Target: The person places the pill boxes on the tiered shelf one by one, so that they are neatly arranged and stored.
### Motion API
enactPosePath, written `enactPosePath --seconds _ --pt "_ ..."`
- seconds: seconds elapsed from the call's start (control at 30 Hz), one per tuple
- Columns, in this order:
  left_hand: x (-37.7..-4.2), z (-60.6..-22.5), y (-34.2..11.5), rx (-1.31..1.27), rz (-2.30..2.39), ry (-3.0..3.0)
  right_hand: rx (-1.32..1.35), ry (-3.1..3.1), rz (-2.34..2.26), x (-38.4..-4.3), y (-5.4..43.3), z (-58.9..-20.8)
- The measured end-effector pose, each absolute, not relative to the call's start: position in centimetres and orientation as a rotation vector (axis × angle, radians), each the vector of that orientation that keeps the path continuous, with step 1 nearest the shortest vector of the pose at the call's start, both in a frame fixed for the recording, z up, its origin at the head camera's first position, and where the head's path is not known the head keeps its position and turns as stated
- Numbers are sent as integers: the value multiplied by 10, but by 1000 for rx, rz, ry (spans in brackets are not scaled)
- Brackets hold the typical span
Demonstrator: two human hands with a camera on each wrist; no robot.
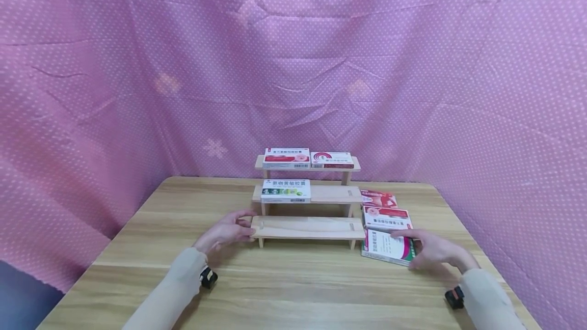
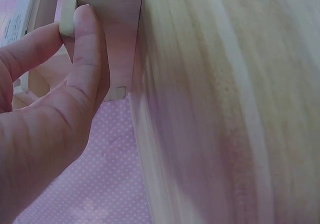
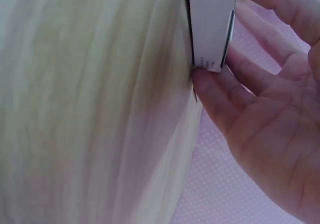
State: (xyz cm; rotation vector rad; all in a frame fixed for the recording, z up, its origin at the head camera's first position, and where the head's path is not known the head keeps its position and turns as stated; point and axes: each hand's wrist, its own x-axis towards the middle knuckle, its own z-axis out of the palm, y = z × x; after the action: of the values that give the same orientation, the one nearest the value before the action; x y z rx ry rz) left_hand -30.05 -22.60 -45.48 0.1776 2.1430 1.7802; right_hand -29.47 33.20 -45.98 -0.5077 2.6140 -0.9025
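A three-step wooden display stand [image 1: 308,227] stands on the table. My left hand [image 1: 228,230] grips the left end of its lowest shelf; in the left wrist view, thumb and fingers [image 2: 86,59] pinch the shelf's edge. To the right of the stand, my right hand [image 1: 433,249] holds the right end of a white, green and purple medicine box [image 1: 382,246], which lies at a slight slant. The right wrist view shows the box's white end [image 3: 211,29] between the fingers and thumb of the right hand [image 3: 280,104].
A red-and-white medicine box [image 1: 387,218] and a red one [image 1: 378,198] lie behind the held box. Two boxes, one red-and-white [image 1: 286,158] and one with a red arc [image 1: 331,160], sit on the top shelf. A white-and-green box [image 1: 286,190] sits on the middle shelf.
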Motion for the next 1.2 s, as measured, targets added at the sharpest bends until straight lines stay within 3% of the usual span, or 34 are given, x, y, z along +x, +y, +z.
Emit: enactPosePath --seconds 0.47,0.73,1.2 --pt "-300 -450 -223 174 1764 2153 -688 2554 -1096 -296 354 -447" --pt "-300 -455 -225 161 1813 2117 -640 2593 -1214 -301 362 -437" --pt "-301 -461 -226 142 1894 2061 -667 2413 -1534 -312 340 -422"
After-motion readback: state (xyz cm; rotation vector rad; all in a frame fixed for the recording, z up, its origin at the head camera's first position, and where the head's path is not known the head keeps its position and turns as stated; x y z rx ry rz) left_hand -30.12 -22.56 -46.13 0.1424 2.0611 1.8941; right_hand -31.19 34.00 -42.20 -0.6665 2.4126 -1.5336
